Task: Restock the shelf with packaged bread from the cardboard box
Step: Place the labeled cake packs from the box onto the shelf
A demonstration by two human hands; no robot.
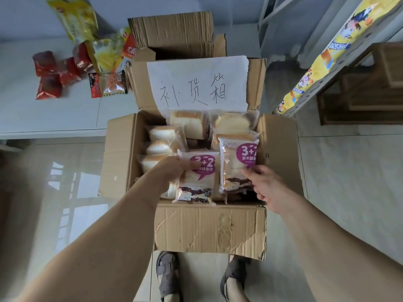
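Standing over the box (209, 227), you have its flaps spread and a handwritten sheet (197, 83) taped on the far flap. The shelf (305, 68) rises just right of the box, with a long yellow pack (327, 53) along its edge. Left of the box, snack packs (82, 59) lie scattered. Plain bread packs (160, 132) fill the box's far half.

At the near wall, your left hand (172, 168) pinches the left purple-label pack (197, 177) at its edge, thumb on the front. Your right hand (265, 184) curls its fingers round the right purple-label pack (237, 164). Grip the sealed edges, not the soft middle, so nothing gets squashed. Lift both straight up clear of the box wall, then turn right toward the shelf.
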